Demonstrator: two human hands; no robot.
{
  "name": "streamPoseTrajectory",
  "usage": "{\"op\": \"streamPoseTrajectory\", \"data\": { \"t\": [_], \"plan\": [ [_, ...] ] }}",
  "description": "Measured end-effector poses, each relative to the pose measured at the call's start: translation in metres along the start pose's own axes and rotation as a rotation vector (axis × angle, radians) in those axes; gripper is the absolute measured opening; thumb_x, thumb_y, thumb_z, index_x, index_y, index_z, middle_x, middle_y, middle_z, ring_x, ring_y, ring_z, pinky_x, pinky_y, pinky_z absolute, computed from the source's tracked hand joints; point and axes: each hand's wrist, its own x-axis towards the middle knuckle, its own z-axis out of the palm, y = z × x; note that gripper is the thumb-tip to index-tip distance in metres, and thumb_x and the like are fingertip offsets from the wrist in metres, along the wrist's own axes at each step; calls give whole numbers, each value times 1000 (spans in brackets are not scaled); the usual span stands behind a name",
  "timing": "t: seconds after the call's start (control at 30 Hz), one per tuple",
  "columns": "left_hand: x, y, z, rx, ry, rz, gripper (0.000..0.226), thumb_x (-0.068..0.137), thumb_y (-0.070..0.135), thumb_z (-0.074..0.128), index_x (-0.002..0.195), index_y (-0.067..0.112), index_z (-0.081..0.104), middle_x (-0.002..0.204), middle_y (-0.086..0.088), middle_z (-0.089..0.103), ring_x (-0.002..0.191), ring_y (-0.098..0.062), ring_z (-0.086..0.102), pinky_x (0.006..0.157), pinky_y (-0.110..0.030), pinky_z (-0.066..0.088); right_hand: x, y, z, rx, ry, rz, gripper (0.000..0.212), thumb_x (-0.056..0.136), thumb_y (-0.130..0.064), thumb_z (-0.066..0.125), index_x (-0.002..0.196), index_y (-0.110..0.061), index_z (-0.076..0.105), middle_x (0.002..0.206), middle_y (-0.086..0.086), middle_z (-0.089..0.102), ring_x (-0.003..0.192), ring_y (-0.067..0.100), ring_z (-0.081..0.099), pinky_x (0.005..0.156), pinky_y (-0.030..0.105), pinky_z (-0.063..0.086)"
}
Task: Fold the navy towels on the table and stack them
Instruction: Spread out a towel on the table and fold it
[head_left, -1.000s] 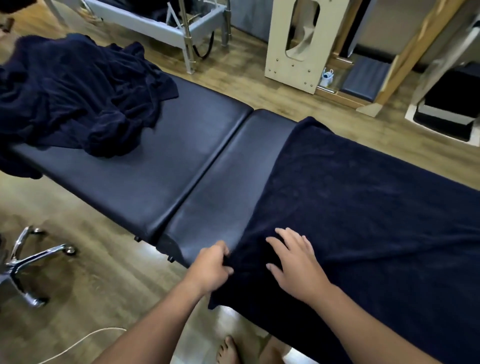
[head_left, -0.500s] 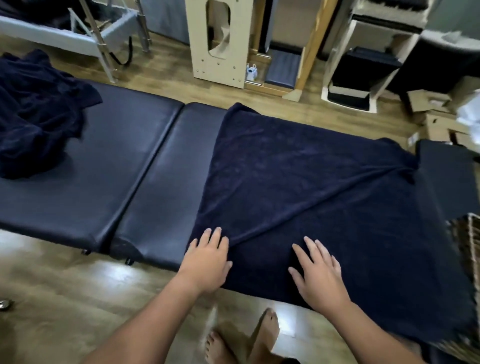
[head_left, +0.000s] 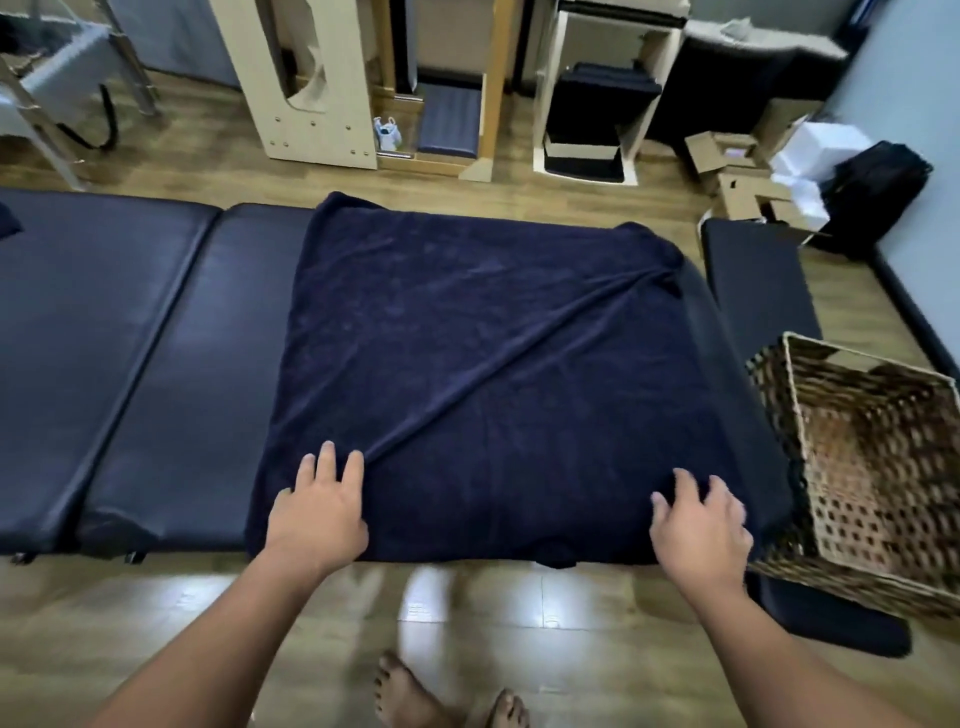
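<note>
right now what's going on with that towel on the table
A person is spreading a navy towel flat over the padded table. The left hand lies flat on the near left part, and the right hand, fingers loosely spread, rests near the near right corner. A diagonal crease runs across the cloth. No fold is made yet. A wicker basket sits at the right.

The towel (head_left: 478, 374) lies on the table (head_left: 130, 364), a basket (head_left: 872, 467) to its right.

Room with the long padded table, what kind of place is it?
Probably a massage or therapy room. A long padded table fills it, a navy towel lies spread on top, and a wicker basket stands at the table's end.
</note>
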Motion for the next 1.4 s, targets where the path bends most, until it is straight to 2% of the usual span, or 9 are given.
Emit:
{"op": "streamPoseTrajectory", "data": {
  "t": [0.13, 0.4, 0.8, 0.87, 0.93, 1.0, 1.1, 1.2, 1.4],
  "plan": [
    [-6, 6, 1, -44, 3, -46, 77, 91, 29, 49, 157, 21, 11, 168, -12, 3, 154, -33, 8, 108, -47, 41, 7, 16, -3, 48, 37, 157, 46, 98, -41, 57, 129, -8, 53, 138, 22, 47, 124, 45, 42, 95, 61, 41],
    [-11, 7, 9, -142, -20, -88, 78, 95, 31, 48, 160, 17, 7, 170, -6, -2, 155, -28, 1, 111, -47, 39, 18, 19, -8, 27, 66, 69, 21, 103, -27, 49, 109, -12, 63, 112, 12, 64, 106, 36, 54, 85, 47, 41],
    [-8, -22, 6, -147, -205, -218, 118, 85, 83, 44, 159, 12, -14, 166, -13, -23, 155, -30, -14, 121, -58, 17, 22, 42, -8, 233, 84, 200, 18, 101, -27, 50, 105, -14, 61, 109, 19, 63, 104, 44, 56, 88, 53, 47],
    [-14, -18, 8, 14, -123, -130, 116, 83, 80, 49, 160, 15, -8, 167, -18, -15, 155, -36, -5, 119, -56, 19, 18, 44, -7, 279, 53, 170, 16, 101, -22, 48, 107, -16, 60, 111, 19, 61, 101, 45, 57, 88, 53, 49],
    [-22, -10, 15, 136, 70, 86, 103, 75, 74, 61, 152, 16, 25, 159, -20, 19, 145, -39, 27, 111, -52, 36, 14, 50, -5, 321, 32, 202, 25, 99, -14, 47, 122, -14, 57, 124, 19, 52, 102, 46, 57, 92, 53, 49],
    [-26, 0, 24, 220, 154, 294, 80, 57, 67, 77, 115, 19, 51, 119, -8, 48, 106, -32, 55, 79, -45, 50, 10, 54, -3, 348, 26, 260, 31, 100, -16, 50, 131, -10, 50, 133, 21, 41, 101, 49, 57, 94, 55, 48],
    [-27, 20, 31, 327, 146, 381, 57, 50, 44, 88, 88, 18, 54, 90, -4, 49, 78, -27, 52, 59, -38, 41, 7, 56, -3, 335, 22, 328, 42, 101, -25, 56, 134, -1, 44, 138, 27, 34, 105, 54, 55, 93, 56, 46],
    [-27, 34, 19, 435, 165, 330, 26, 84, 20, 64, 106, 19, 53, 107, -2, 53, 97, -24, 54, 71, -34, 36, 11, 57, -9, 273, -1, 310, 40, 101, -27, 56, 131, -2, 50, 133, 27, 46, 113, 51, 54, 92, 56, 46],
    [-33, 30, 5, 460, 30, 288, 30, 88, 6, 43, 111, 21, 54, 114, 0, 60, 102, -23, 64, 75, -33, 31, 14, 69, -20, 185, 11, 255, 28, 102, -27, 54, 120, -5, 55, 120, 21, 56, 106, 46, 58, 79, 49, 48]
  ]
}}
